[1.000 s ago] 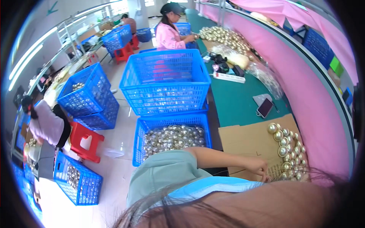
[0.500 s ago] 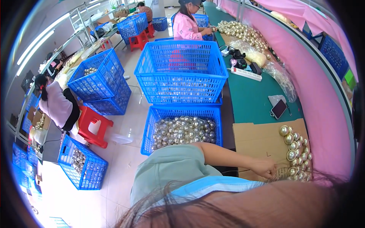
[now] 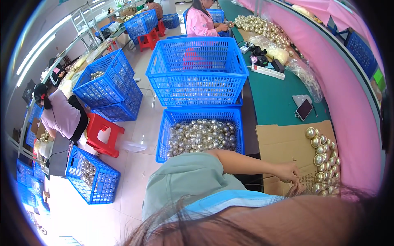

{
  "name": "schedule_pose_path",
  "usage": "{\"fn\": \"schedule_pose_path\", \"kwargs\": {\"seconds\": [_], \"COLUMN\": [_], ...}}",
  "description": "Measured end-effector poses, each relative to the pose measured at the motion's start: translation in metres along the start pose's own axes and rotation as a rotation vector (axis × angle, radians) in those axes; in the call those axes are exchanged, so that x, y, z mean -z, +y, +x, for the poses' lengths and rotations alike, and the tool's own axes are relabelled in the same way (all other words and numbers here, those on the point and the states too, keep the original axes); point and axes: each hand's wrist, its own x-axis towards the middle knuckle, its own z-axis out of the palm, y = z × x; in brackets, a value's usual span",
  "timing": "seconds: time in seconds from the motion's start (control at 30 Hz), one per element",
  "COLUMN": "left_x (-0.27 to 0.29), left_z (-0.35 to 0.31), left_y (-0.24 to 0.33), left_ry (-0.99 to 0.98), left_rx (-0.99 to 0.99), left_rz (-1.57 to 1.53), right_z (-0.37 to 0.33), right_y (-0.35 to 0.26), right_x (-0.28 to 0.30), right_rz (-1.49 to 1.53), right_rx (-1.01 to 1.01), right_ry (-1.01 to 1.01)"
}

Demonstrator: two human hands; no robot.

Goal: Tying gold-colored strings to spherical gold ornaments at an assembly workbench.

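My left hand (image 3: 288, 172) reaches in over a flat sheet of brown cardboard (image 3: 281, 141). Its fingers are drawn together in a pinch, and whatever they hold is too small to make out. Just below it, a few fingertips of my right hand (image 3: 294, 190) show; hair and shoulder hide the rest, so its grip is unclear. Beside both hands, shiny gold balls (image 3: 319, 159) lie in a loose group along the right part of the cardboard. My left forearm comes out of a grey-green sleeve and crosses the table edge.
A blue crate (image 3: 164, 135) of silvery balls stands left of the table, with a larger stacked crate (image 3: 197, 78) behind. On the green tabletop lie a phone (image 3: 304, 110), a power strip (image 3: 267, 72) and a gold-ball heap (image 3: 262, 30). A person in pink (image 3: 200, 22) works farther along.
The view has shifted slightly, so crates and cardboard sit a little differently. My left hand has moved slightly farther over the cardboard, and fingertips of my right hand now show below it.
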Motion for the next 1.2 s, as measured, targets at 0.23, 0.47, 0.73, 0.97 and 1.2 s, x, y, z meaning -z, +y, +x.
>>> {"fn": "schedule_pose_path", "kwargs": {"seconds": [0.23, 0.47, 0.73, 0.97, 1.2], "left_x": [-0.003, -0.011, -0.001, 0.001, -0.013], "left_z": [-0.027, -0.02, -0.014, -0.006, -0.011], "left_y": [0.026, 0.025, 0.021, 0.031, 0.028], "left_ry": [0.181, 0.098, 0.181, -0.094, -0.122], "left_rx": [-0.323, -0.364, 0.163, 0.156, 0.027], "left_rz": [0.333, 0.314, -0.186, -0.908, -0.686], "right_z": [-0.009, -0.011, 0.017, 0.032, 0.029], "right_y": [0.018, -0.005, -0.019, -0.03, -0.037], "right_x": [-0.01, 0.009, 0.001, 0.02, 0.022], "right_rz": [0.279, 0.257, -0.033, 0.446, 0.534], "right_rx": [-0.28, -0.395, -0.151, -0.539, -0.544], "right_ry": [0.045, 0.022, 0.169, 0.333, 0.348]}}
